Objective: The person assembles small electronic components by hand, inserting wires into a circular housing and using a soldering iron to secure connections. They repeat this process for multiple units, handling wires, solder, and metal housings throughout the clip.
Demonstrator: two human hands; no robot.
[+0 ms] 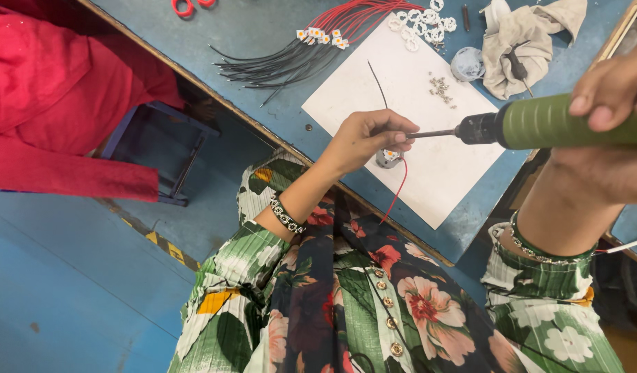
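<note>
left hand [363, 138] sits mid-frame, fingers pinched round a small grey metal part [387, 158] w/ a white clip on top, holding it down on a white sheet [429, 173]. a red wire [396, 195] and a thin black wire [377, 83] run off that part. right hand [612, 93], upper right of frame, is clenched round a green power screwdriver [546, 123]; its dark bit [432, 133] points left and meets the part right at the left fingertips.

outward: sheet lies on a blue tabletop [263, 27]. a little heap of screws [441, 88] on the sheet near its top right edge, white plastic rings [422, 24] at its top corner. bundle of red + black wires [298, 59] w/ white clips fans out top centre. grey rag [526, 38] w/ a small tool on it at top right, a small round clear lid-like piece [467, 63] just beside it. red scissor handles [187, 5] at the top edge. red cloth [56, 97] fills upper left, blue floor [70, 276] lower left.
</note>
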